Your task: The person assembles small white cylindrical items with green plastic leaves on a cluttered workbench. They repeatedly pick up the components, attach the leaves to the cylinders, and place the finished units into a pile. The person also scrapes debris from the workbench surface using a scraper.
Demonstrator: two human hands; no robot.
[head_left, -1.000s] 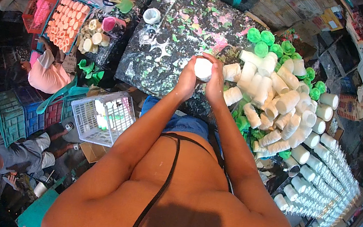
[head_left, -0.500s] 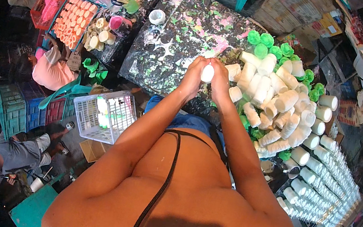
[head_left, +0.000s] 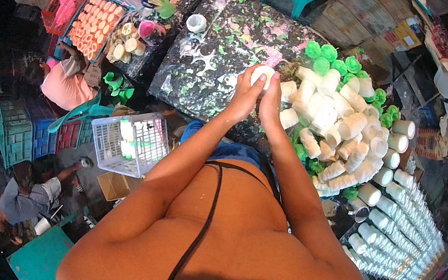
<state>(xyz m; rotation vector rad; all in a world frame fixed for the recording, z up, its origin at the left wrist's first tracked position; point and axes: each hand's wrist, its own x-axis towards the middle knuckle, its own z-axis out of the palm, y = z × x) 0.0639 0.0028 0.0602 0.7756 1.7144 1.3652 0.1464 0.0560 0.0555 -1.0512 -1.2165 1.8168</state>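
Between my two hands, above the near edge of a table, is a white piece with a round end (head_left: pixel 263 73), probably a short cylinder. My left hand (head_left: pixel 244 94) wraps its left side, the thumb lying up against it. My right hand (head_left: pixel 270 101) presses on the other side with fingers close together. The hands hide most of its length. Right beside my right hand lies a heap of cream and white cylindrical pieces (head_left: pixel 324 113), some hollow. Green cup-shaped pieces (head_left: pixel 329 52) border the heap's far side.
The black table covering (head_left: pixel 187 76) is spattered with pink, green and white. A white cup (head_left: pixel 196 23) stands on it. White cylinders on a rack (head_left: pixel 390 202) fill the right side. A pale plastic crate (head_left: pixel 109 144) is at my left. Other people (head_left: pixel 68 85) sit farther left.
My hands have risen slightly and parted a little at the fingertips, turning the white piece so more of its round end shows. A person at lower left has leaned and reached out.
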